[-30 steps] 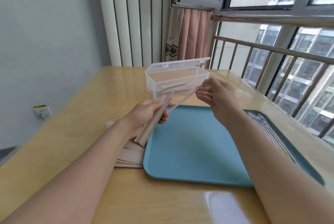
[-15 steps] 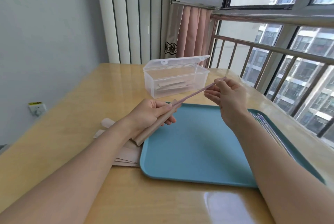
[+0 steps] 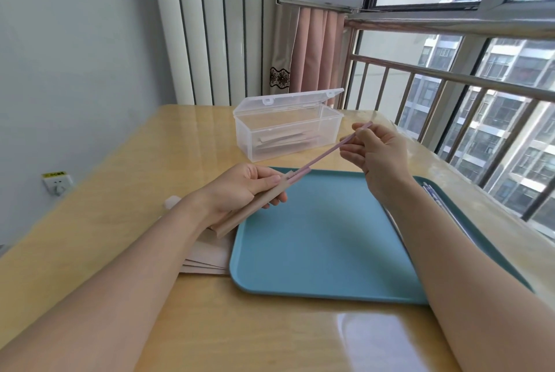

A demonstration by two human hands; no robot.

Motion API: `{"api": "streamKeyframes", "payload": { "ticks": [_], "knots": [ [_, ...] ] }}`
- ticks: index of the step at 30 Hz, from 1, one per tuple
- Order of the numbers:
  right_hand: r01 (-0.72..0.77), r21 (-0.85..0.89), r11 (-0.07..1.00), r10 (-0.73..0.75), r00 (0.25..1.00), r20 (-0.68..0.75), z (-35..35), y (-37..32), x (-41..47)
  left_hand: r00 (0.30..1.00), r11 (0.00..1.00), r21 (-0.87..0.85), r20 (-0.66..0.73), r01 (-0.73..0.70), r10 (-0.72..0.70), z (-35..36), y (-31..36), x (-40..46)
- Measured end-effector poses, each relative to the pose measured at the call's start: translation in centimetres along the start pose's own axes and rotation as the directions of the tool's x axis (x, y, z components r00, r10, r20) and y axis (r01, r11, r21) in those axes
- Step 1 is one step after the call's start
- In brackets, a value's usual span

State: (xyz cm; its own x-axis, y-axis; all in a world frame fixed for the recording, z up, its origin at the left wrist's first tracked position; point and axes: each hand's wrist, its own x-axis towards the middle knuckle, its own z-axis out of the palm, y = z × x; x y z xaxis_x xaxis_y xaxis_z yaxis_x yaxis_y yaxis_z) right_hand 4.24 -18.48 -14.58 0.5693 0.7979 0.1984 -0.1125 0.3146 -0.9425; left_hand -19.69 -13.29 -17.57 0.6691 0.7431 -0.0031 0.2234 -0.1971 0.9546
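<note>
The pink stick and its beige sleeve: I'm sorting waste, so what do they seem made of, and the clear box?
The pink stick: thin, straight, smooth and matte; a plastic or paper straw, I cannot tell which. The beige sleeve: looks like kraft paper, flat with a dull surface. The clear box: likely hard glossy plastic, see-through with moulded lid clasps.

One wide-angle camera, worn on the head, looks forward and down over the table, close to the left hand and right hand; the far edges seem bent.
</note>
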Motion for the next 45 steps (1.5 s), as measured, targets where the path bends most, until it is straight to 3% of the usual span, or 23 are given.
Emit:
{"api": "streamKeyframes", "payload": {
  "ticks": [15, 28, 39, 45],
  "knots": [
    [-0.032, -0.090, 0.995, 0.033, 0.999, 0.010, -0.2, 0.8, 0.6, 1.000, 0.992, -0.124, -0.027, 0.004, -0.007, 1.5, 1.2, -0.4],
    [-0.061, -0.299, 0.952, 0.178, 0.908, 0.379, 1.7, 2.1, -1.7, 0.989, 0.953, -0.290, -0.091, 0.085, -0.116, 2.2, 1.1, -0.1],
    [-0.031, -0.351, 0.936, 0.201, 0.865, 0.460, 2.4, 2.5, -2.6, 0.986, 0.957, -0.281, -0.127, 0.072, -0.112, 1.8, 1.0, 0.1],
    [-0.087, -0.257, 0.963, 0.192, 0.887, 0.420, 2.5, 2.2, -2.5, 0.987, 0.960, -0.274, -0.126, 0.058, -0.096, 1.1, 1.3, -0.1]
  ]
}}
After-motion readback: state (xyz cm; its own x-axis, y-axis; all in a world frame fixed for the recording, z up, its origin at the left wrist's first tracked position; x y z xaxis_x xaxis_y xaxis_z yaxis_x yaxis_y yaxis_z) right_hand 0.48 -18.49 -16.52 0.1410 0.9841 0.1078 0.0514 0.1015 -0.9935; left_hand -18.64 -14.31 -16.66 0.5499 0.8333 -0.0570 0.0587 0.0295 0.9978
